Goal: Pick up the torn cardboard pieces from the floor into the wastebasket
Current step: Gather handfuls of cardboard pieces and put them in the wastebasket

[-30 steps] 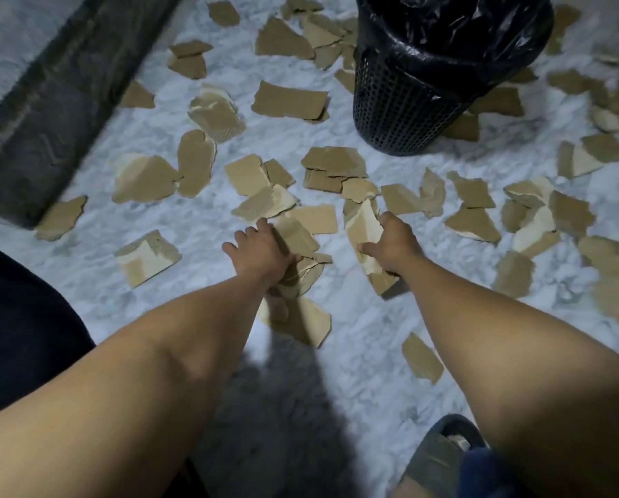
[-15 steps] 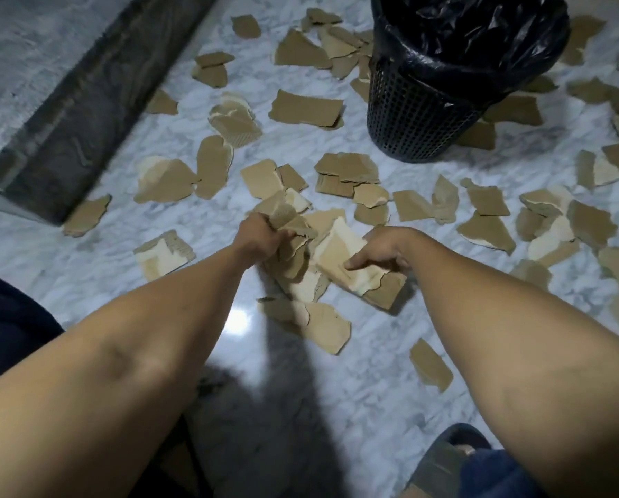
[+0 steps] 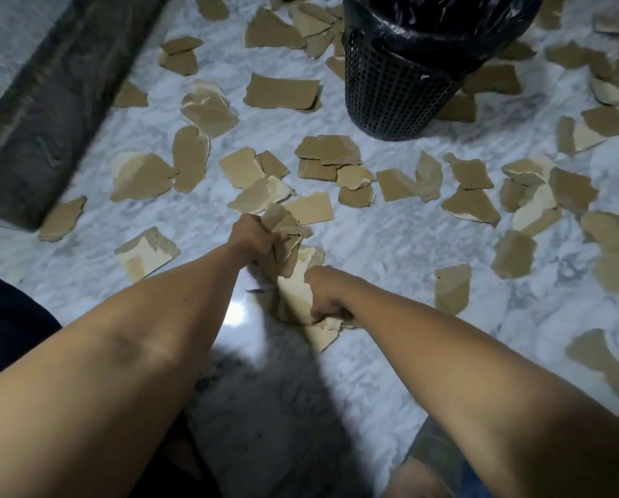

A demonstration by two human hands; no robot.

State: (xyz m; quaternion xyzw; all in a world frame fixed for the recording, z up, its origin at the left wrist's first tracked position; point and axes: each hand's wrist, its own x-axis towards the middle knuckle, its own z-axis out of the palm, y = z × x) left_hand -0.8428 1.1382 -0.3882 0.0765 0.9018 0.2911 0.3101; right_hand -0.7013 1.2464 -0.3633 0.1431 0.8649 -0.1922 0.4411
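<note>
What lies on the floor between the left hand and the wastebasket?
In the head view, loose cardboard pieces on the marble floor lie between the left hand and the wastebasket; the stretch is not bare.

cardboard pieces [image 3: 283, 91]: tan-brown, some faces pale cream | wastebasket [image 3: 390, 91]: black, perforated mesh pattern, glossy black liner [image 3: 441, 16] | floor [image 3: 390, 253]: white-grey marble veining | step [image 3: 60, 98]: dark grey
</note>
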